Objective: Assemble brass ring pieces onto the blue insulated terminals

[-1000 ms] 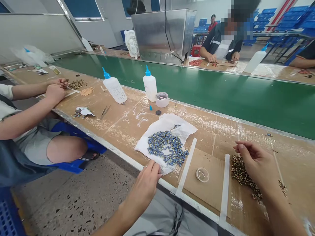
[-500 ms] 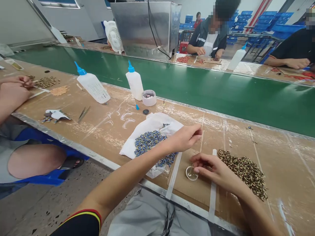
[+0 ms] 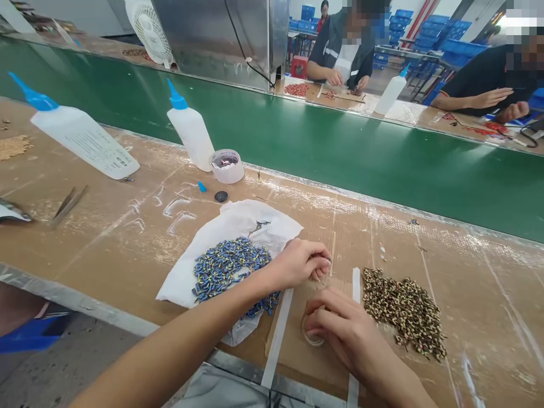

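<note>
My left hand is closed in a pinch above the brown board, just right of the blue pieces; a tiny dark speck shows at its fingertips, too small to name. My right hand is below it, fingers curled together over a small clear round dish and partly hiding it. Whatever the right fingertips hold is hidden. A heap of small blue and yellow pieces lies on a white sheet to the left. Small dark brown and cream pieces are heaped to the right.
Two white squeeze bottles with blue nozzles stand left, beside a tape roll, a blue cap and a black disc. Tweezers lie far left. Beyond the green belt sit co-workers.
My view has turned and moved closer to the board. My hands have come nearer each other, and the right fingers now cover more of the clear dish.
</note>
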A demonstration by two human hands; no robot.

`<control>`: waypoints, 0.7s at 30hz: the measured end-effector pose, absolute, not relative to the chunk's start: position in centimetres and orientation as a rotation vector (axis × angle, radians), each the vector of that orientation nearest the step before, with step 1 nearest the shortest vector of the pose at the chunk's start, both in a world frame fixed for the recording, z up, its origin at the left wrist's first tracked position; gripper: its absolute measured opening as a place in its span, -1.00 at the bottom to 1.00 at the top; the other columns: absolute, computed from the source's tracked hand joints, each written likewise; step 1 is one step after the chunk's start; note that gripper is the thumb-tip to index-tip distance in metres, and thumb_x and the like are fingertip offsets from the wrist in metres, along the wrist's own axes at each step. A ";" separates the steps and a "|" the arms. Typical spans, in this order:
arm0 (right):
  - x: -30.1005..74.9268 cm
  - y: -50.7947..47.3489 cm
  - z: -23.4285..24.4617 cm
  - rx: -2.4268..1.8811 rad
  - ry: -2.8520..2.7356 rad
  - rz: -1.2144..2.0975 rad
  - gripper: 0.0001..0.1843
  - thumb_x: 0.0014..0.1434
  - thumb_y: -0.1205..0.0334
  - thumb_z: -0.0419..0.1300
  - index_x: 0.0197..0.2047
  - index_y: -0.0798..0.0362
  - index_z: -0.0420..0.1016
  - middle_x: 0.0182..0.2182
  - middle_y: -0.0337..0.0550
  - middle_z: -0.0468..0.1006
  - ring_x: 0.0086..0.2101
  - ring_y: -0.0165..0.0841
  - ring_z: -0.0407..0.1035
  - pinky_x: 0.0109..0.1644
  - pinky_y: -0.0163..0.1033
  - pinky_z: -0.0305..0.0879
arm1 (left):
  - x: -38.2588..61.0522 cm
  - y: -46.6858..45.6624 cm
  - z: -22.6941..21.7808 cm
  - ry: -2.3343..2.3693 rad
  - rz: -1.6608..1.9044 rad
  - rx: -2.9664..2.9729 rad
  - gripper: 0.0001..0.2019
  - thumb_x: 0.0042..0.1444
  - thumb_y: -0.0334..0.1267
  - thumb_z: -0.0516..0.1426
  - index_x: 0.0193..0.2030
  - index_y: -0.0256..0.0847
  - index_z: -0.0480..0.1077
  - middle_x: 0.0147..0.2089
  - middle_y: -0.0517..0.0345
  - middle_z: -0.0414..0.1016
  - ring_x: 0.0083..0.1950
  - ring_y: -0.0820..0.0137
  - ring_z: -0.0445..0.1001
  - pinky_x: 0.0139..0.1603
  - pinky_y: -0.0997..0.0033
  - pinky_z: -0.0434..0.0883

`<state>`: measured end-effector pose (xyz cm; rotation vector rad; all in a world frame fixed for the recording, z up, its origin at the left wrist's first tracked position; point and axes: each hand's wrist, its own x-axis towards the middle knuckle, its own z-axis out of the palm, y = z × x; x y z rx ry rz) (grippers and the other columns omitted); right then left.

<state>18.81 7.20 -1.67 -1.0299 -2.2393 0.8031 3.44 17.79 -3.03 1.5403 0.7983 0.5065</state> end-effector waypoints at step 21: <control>23.4 8.6 -0.9 -1.386 -1.373 0.830 -0.97 0.17 0.23 0.31 -0.29 -0.06 0.60 -0.34 -0.21 0.63 -0.32 -0.36 0.51 -0.27 -0.31 0.43 | 3.7 18.3 -4.3 0.519 0.394 1.224 -0.84 0.15 -0.27 0.24 -0.26 -0.34 0.42 -0.39 0.10 0.55 -0.41 0.50 0.52 -0.29 0.46 0.49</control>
